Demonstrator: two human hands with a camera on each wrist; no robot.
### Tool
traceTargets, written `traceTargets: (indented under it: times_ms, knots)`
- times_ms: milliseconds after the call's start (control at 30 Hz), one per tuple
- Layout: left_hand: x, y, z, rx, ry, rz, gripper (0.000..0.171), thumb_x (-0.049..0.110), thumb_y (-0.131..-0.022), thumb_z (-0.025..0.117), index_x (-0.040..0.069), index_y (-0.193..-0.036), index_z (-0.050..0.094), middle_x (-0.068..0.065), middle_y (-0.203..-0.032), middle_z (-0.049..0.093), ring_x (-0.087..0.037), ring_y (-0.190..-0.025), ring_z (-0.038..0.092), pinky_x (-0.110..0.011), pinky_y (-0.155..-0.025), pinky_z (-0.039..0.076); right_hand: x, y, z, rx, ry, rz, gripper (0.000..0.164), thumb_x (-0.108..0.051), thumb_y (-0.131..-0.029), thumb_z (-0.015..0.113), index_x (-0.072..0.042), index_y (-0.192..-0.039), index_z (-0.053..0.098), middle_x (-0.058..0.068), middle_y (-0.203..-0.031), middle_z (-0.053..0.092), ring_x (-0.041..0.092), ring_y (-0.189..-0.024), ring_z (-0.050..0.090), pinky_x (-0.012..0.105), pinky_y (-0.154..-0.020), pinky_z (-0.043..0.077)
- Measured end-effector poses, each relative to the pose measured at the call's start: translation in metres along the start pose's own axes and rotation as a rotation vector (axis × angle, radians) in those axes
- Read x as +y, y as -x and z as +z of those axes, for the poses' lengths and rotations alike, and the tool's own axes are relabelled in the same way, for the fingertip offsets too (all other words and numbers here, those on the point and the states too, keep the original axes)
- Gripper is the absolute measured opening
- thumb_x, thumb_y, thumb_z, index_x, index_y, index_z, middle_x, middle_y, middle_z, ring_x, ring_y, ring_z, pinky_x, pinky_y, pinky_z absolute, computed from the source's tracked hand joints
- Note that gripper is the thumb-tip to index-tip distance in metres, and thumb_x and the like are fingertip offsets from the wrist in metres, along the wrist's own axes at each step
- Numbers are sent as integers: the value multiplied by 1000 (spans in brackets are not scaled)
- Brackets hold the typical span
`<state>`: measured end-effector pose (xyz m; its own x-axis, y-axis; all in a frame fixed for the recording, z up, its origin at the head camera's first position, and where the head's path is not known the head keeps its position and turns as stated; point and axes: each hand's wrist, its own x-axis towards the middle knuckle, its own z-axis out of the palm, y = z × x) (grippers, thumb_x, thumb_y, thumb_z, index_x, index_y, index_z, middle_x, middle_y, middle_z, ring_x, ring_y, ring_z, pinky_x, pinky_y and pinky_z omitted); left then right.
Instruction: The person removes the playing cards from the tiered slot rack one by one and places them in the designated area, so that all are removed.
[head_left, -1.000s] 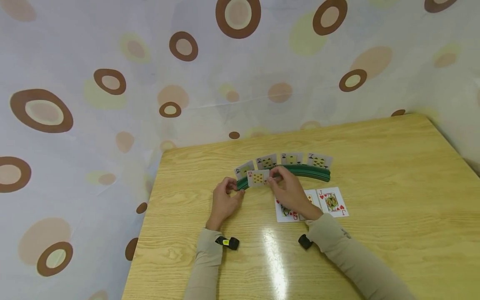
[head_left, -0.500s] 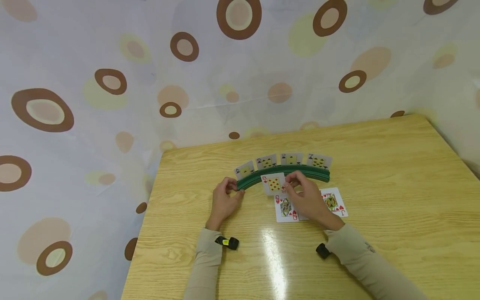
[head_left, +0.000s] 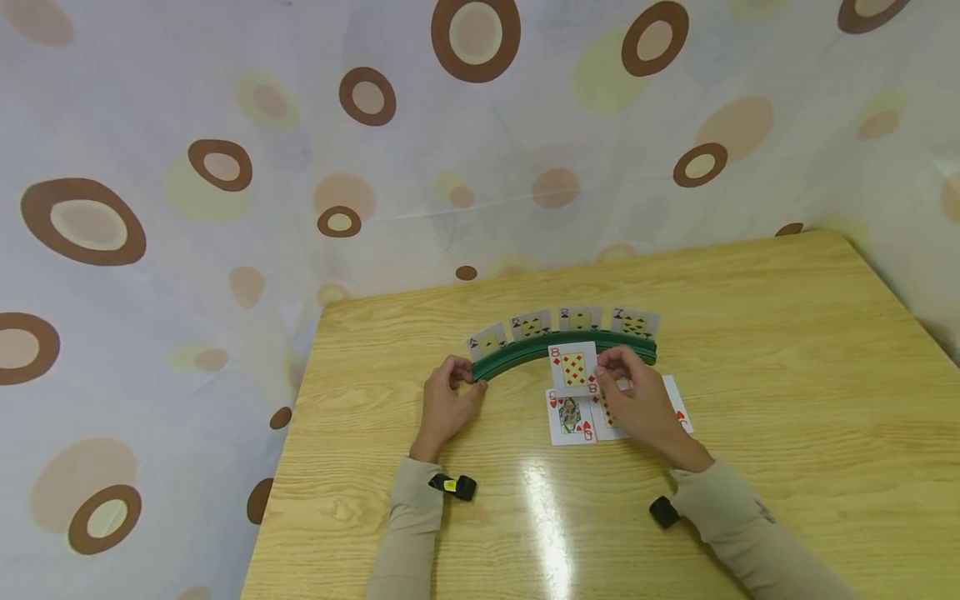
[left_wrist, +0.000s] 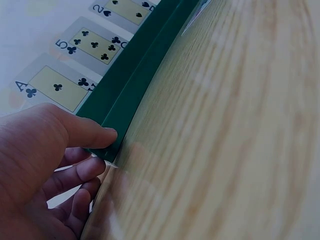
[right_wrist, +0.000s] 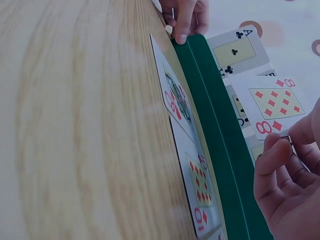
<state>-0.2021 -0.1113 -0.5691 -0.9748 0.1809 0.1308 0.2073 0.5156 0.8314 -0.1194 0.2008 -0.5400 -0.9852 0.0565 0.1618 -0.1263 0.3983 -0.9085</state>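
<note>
My right hand pinches the eight of diamonds by its right edge, face up, in front of the curved green card holder. Thumb and fingers of my left hand grip the holder's left end; the left wrist view shows the thumb on top. Standing in the holder's rear slot are the ace of clubs, five of clubs, two of spades and a black seven. Below the held card lie the queen of hearts and ten of diamonds, the latter partly under my right hand in the head view.
A jack of hearts lies at the right of the row, mostly hidden by my right hand. The wooden table meets a dotted cloth along its back and left sides.
My right hand has moved the eight of diamonds to the right, from in front of the holder's left part to above the queen. The left hand keeps its grip on the holder's end.
</note>
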Motion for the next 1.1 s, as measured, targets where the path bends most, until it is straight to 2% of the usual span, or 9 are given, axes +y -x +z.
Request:
traceTargets:
  times_ms: [133,300,567,867,1100]
  knots:
    - [1,-1,0,2,7,0,26,10,-94,81,4,-117,69,-14,-103,74,-27,-104,63,-32,-94,46,1,5,-9,20,23,-2,18,-15,-113,58,-3,-126,62,15,-112,71,1,-98,60,16,-77,53]
    - [2,0,1,-3,10,0,26,10,-94,81,4,-117,69,-15,-104,74,-27,-104,63,-33,-94,46,4,14,-22,39,64,-5,18,-14,-113,57,-2,-126,61,14,-111,69,2,-98,58,14,-79,49]
    - [1,0,1,5,2,-7,26,10,-94,81,4,-117,69,-15,-104,74,-28,-104,63,-33,-95,46,12,25,-43,95,102,-14,17,-11,-112,59,0,-124,62,14,-107,69,-1,-91,57,12,-74,46]
    - [-1,0,1,1,10,-4,27,9,-94,82,4,-117,69,-15,-104,74,-27,-105,63,-32,-95,47,24,34,-63,114,161,95,24,-18,-113,56,-1,-128,63,15,-113,70,-5,-92,56,11,-75,47]
    - [1,0,0,1,1,5,27,9,-94,82,3,-117,69,-15,-104,73,-25,-102,63,-29,-92,46,31,39,-75,133,183,142,26,-20,-112,57,-1,-129,64,15,-116,69,-6,-92,55,10,-76,45]
